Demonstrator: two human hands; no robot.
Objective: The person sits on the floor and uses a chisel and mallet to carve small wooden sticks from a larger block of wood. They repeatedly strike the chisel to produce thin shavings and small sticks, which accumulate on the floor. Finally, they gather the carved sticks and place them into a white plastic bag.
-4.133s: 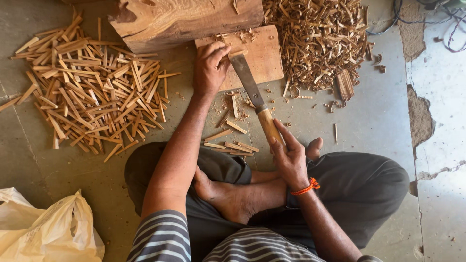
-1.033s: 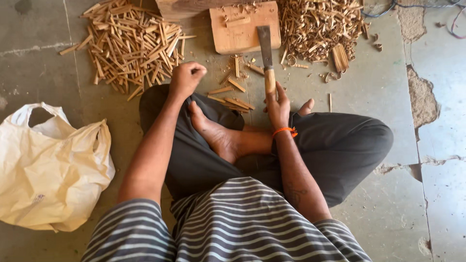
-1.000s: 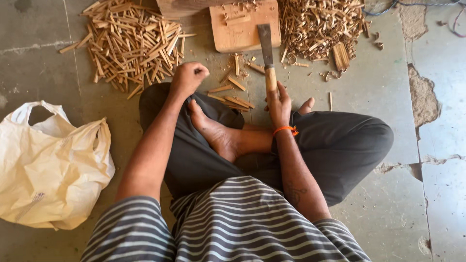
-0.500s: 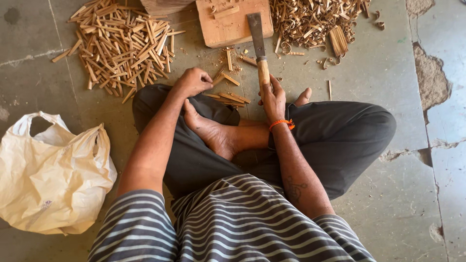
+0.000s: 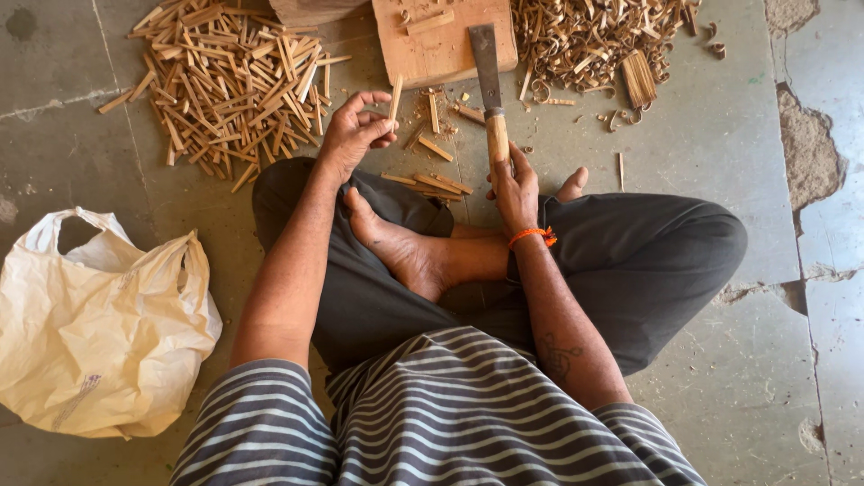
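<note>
One package is present: a cream plastic carrier bag (image 5: 99, 328), crumpled and soft-sided, handles up, on the concrete floor (image 5: 720, 117) at near left; any print on it is too faint to make out.

Left hand (image 5: 353, 135): fingers pinched narrowly on one thin, pale wooden stick (image 5: 394, 97), held upright above the floor, just right of the large heap of cut sticks (image 5: 225, 81) at far left.

Right hand (image 5: 516, 187): closed around the light wooden handle of a chopping knife (image 5: 487, 85). Its flat, dull metal blade points away, with the tip lying over the near edge of a square wooden block (image 5: 432, 45).

Short split pieces (image 5: 432, 180) lie loose between the hands, near the crossed legs. Curled, fibrous shavings (image 5: 594, 36) form a pile at far right, beside the block. An orange thread band (image 5: 533, 236) circles the right wrist. The floor is grey, with chipped patches at right.
</note>
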